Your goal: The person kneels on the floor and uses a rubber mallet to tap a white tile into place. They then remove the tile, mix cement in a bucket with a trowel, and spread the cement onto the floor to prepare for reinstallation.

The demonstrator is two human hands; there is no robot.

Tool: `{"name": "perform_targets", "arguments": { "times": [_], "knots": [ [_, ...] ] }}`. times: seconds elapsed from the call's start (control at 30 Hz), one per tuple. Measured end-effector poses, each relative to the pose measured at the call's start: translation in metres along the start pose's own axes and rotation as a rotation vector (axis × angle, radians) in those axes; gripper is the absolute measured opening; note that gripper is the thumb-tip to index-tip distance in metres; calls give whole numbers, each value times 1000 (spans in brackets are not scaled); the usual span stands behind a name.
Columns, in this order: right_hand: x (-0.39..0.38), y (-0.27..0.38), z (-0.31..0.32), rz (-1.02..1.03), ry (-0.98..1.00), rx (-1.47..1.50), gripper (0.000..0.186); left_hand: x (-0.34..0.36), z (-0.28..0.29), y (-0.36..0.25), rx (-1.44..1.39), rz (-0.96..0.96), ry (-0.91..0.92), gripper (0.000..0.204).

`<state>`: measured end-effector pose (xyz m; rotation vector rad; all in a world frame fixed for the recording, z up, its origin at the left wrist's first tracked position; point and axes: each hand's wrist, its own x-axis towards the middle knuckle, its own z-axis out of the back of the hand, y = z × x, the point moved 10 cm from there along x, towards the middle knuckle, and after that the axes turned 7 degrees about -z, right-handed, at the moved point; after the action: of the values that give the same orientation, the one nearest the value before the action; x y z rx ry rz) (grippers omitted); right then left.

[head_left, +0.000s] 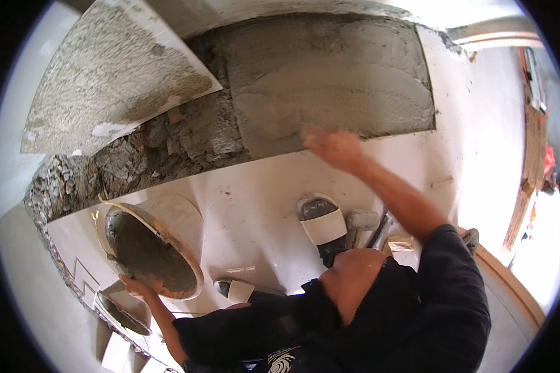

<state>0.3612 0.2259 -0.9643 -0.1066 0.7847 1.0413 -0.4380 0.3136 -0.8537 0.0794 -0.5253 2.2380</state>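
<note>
My left hand [140,290] grips the lower left rim of a round bucket [198,281], which is tilted with its mouth toward me. Grey wet mortar [146,248] lines the inside of the bucket. My right hand [335,149] is closed at the near edge of a smoothed mortar bed [367,81]. From that hand a rounded trowel blade [270,115], smeared by motion, lies against the mortar; its handle is hidden in my fingers. Left of the smooth bed runs rough, broken mortar [127,155].
A large tile [115,74] with mortar on its back stands at upper left. White tiled floor [255,193] lies under my slippers [322,224]. A mallet [361,221] rests near my knee, and a smaller mortar-smeared container [127,314] sits below the bucket. Wooden boards [529,161] are at right.
</note>
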Motion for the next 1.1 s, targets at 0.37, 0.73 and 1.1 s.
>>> {"name": "perform_targets", "arguments": {
  "times": [0.37,0.73,1.1],
  "knots": [
    [110,-3,131,200,-155,36,53,-14,4,-7,-48,56,38,73],
    [42,-9,73,479,-291,-509,49,-16,8,-26,-150,-39,27,73],
    [66,-50,109,15,-122,227,51,-8,5,-2,-39,24,46,77]
  ]
}}
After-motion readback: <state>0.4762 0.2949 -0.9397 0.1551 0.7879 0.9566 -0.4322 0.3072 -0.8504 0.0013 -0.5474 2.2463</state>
